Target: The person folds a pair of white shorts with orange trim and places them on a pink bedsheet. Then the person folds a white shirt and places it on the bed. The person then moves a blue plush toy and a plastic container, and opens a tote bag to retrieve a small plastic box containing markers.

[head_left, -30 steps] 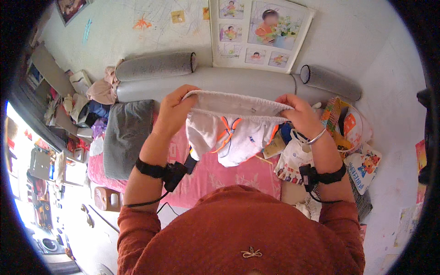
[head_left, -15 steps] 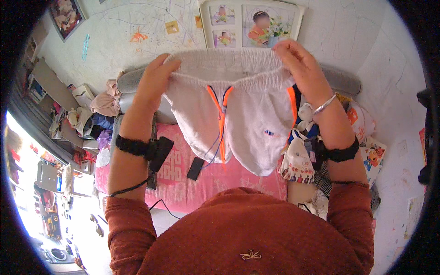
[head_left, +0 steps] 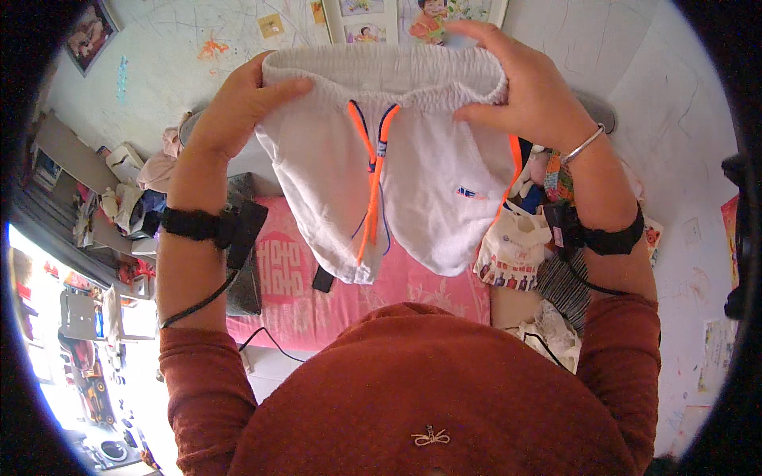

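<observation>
A pair of white shorts (head_left: 429, 174) hangs spread out in front of me, waistband up. Its gathered elastic waist is stretched into an open loop. Orange and dark blue drawstrings (head_left: 373, 166) dangle down the front, and an orange and dark stripe runs along the right side. My left hand (head_left: 246, 103) grips the waistband's left end, thumb at the front and fingers behind. At the other end, my right hand (head_left: 532, 95) holds the waistband with its thumb in front, the index finger stretched out above the edge. Some fingers of both hands are hidden.
Beneath the shorts lies a pink patterned cover (head_left: 286, 270) with a dark phone (head_left: 323, 279) partly hidden by them. A white printed bag (head_left: 512, 246) stands at the right. Cluttered shelves (head_left: 87, 174) line the left; framed photos (head_left: 389, 24) hang on the scribbled wall.
The shorts and both hands have risen in the view, and the hands are farther apart. My right thumb now shows on the front of the waistband, and the drawstrings have swung.
</observation>
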`<state>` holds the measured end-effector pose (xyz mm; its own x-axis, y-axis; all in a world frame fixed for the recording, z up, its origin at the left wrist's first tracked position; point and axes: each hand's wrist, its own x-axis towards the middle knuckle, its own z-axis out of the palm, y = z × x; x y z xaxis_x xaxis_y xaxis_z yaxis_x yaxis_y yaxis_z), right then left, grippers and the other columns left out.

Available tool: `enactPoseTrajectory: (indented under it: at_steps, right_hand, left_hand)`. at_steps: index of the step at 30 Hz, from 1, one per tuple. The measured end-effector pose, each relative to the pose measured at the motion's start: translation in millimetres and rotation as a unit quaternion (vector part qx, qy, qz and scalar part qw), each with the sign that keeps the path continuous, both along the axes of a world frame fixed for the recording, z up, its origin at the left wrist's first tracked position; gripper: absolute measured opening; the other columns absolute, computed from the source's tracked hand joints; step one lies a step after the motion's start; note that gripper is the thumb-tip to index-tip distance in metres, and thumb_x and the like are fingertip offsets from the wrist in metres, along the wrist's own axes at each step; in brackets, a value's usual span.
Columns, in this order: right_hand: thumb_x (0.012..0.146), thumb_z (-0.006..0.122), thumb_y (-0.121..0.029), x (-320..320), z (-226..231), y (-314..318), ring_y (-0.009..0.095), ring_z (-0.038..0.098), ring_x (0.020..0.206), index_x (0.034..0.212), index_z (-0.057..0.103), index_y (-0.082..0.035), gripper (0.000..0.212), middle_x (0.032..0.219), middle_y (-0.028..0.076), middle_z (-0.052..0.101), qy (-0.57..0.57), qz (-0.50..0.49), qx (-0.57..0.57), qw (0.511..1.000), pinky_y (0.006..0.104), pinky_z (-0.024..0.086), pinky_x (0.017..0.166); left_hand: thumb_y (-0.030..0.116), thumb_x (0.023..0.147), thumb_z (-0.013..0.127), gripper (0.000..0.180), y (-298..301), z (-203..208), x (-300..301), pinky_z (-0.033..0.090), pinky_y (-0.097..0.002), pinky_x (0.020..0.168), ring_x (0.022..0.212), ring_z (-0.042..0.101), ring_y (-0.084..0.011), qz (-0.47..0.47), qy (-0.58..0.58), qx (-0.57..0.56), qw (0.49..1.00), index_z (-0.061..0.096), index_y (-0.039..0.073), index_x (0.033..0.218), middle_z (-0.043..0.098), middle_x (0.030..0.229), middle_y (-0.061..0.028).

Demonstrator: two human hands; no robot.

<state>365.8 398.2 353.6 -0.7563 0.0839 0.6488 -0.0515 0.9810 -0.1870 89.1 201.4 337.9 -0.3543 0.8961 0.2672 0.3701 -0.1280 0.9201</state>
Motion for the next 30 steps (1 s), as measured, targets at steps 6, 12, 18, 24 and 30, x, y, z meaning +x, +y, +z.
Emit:
enactPoseTrajectory:
  at_steps: [6, 12, 18, 24, 30]
  right_hand:
    - [0.07, 0.075, -0.009, 2, 11, -19, 0.021, 0.059, 0.09, 0.128, 0.057, -0.019, 0.062, 0.107, 0.005, 0.061, 0.012, 0.002, 0.069, 0.998, 0.0294, 0.048, 0.075]
    - [0.07, 0.076, -0.014, 1, 17, -17, 0.021, 0.055, 0.077, 0.106, 0.064, -0.011, 0.039, 0.091, 0.005, 0.055, -0.043, 0.024, 0.112, 0.992, 0.0291, 0.046, 0.068]
    - [0.07, 0.077, -0.019, 1, 9, 2, 0.02, 0.053, 0.071, 0.086, 0.058, -0.005, 0.029, 0.082, 0.005, 0.051, -0.079, 0.005, 0.09, 0.993, 0.0281, 0.045, 0.064]
    - [0.077, 0.074, -0.013, 8, 13, 24, 0.011, 0.051, 0.071, 0.081, 0.055, -0.003, 0.022, 0.08, 0.001, 0.051, -0.109, -0.072, 0.001, 0.991, 0.025, 0.043, 0.063]
    - [0.083, 0.069, -0.009, 11, 15, 30, 0.005, 0.052, 0.079, 0.094, 0.056, -0.005, 0.018, 0.087, -0.004, 0.055, -0.046, 0.037, -0.189, 0.98, 0.022, 0.044, 0.07]
  left_hand:
    - [0.014, 0.082, 0.07, 0.045, 1, 1, -13, 0.051, -0.0308, 0.085, 0.095, 0.064, -0.0177, -0.013, -0.025, -0.008, 1.0, 0.055, -0.002, 0.122, 0.065, 0.109, -0.0091]
    - [0.014, 0.082, 0.071, 0.041, 2, 6, -16, 0.052, -0.0309, 0.084, 0.092, 0.065, -0.0173, 0.01, -0.04, 0.008, 0.999, 0.059, -0.002, 0.117, 0.067, 0.105, -0.0087]
    - [0.016, 0.08, 0.073, 0.041, 0, 11, -9, 0.051, -0.0297, 0.081, 0.09, 0.065, -0.0158, 0.014, 0.017, 0.001, 1.0, 0.061, -0.001, 0.116, 0.067, 0.103, -0.0065]
    - [0.019, 0.081, 0.073, 0.041, -4, 9, -7, 0.05, -0.0286, 0.082, 0.091, 0.063, -0.0143, 0.014, 0.029, 0.004, 0.999, 0.061, 0.001, 0.116, 0.067, 0.103, -0.0049]
    - [0.022, 0.084, 0.071, 0.043, -11, 12, -3, 0.05, -0.0287, 0.083, 0.094, 0.062, -0.0141, -0.001, 0.043, 0.027, 0.999, 0.059, 0.001, 0.119, 0.066, 0.105, -0.005]
